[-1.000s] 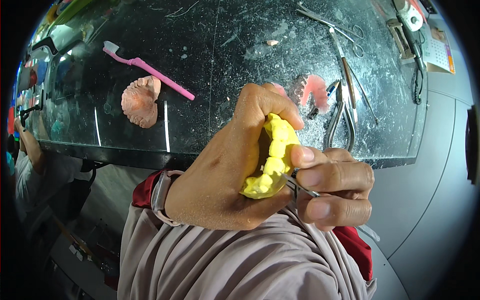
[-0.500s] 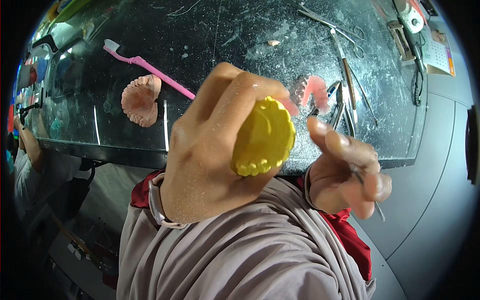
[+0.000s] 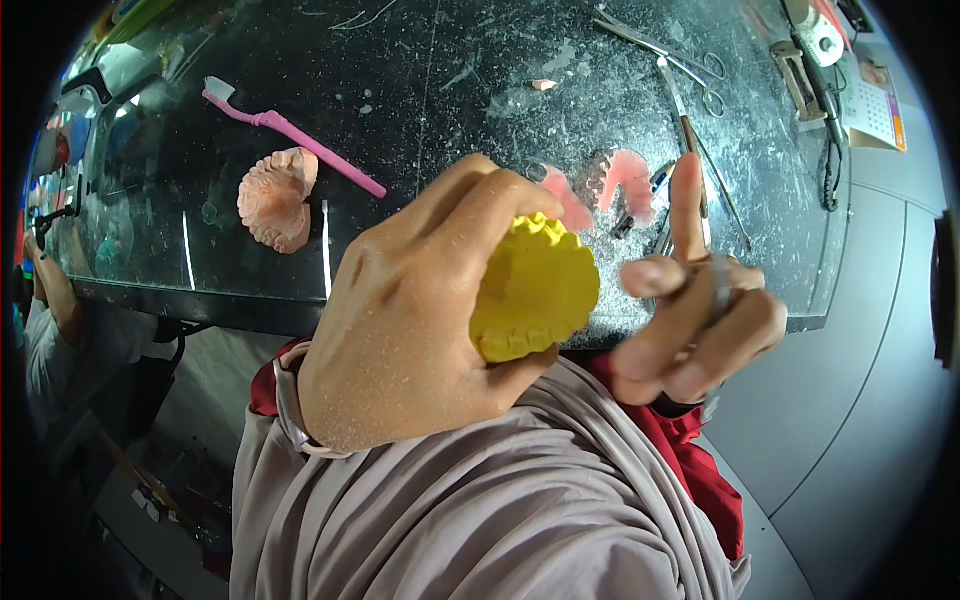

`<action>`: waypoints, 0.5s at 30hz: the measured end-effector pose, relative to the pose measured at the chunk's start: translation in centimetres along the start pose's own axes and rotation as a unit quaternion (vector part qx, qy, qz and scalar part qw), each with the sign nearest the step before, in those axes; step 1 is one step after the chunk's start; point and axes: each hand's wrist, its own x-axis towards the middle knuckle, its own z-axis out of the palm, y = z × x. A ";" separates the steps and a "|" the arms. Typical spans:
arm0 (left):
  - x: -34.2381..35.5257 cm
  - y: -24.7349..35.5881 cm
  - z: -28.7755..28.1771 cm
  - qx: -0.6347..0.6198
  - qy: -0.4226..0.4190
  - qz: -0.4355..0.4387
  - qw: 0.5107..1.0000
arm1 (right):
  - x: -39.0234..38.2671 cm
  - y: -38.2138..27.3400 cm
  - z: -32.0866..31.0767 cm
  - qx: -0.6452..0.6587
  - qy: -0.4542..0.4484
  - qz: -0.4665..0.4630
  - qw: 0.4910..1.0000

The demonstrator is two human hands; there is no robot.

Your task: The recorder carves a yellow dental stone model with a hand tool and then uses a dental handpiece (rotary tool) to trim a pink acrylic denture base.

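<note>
My left hand (image 3: 410, 310) grips a yellow dental model (image 3: 535, 285) from the side, its broad, shallowly hollow face toward me and bumpy edges showing. My right hand (image 3: 700, 320), right of the model, has its index finger raised and the other fingers curled around a thin metal tool (image 3: 720, 288), blurred by motion. Beyond my hands lie two pink plates, one partly behind my left hand (image 3: 560, 195) and one horseshoe-shaped (image 3: 627, 180). A pinkish dental cast (image 3: 275, 200) and a pink toothbrush (image 3: 320, 152) lie at the left.
The dark glass-topped table (image 3: 430, 60) holds scissors (image 3: 712, 100), long metal instruments (image 3: 730, 195), a small pale chip (image 3: 543, 85) and a corded handpiece (image 3: 830, 110). A calendar (image 3: 878, 115) stands at the back right. Another person's arm (image 3: 55, 290) shows at the far left.
My left hand has turned the yellow model from its side to show its broad face. My right hand has moved off the model to the right, tool still held, and its index finger has risen.
</note>
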 end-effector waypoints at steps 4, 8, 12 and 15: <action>0.3 -0.3 -0.2 0.002 0.043 0.041 0.998 | -0.6 0.0 1.4 0.083 0.080 -0.003 0.993; 0.6 0.5 -0.1 -0.046 0.119 0.022 0.992 | -1.0 -0.1 1.7 0.098 0.112 0.017 0.989; 1.0 -0.8 -0.2 -0.064 0.101 0.142 0.983 | -1.0 2.1 0.9 0.126 0.079 -0.103 0.984; 1.1 -0.7 -0.5 -0.146 0.086 0.155 0.973 | -0.6 0.8 2.9 -0.007 0.215 -0.041 0.976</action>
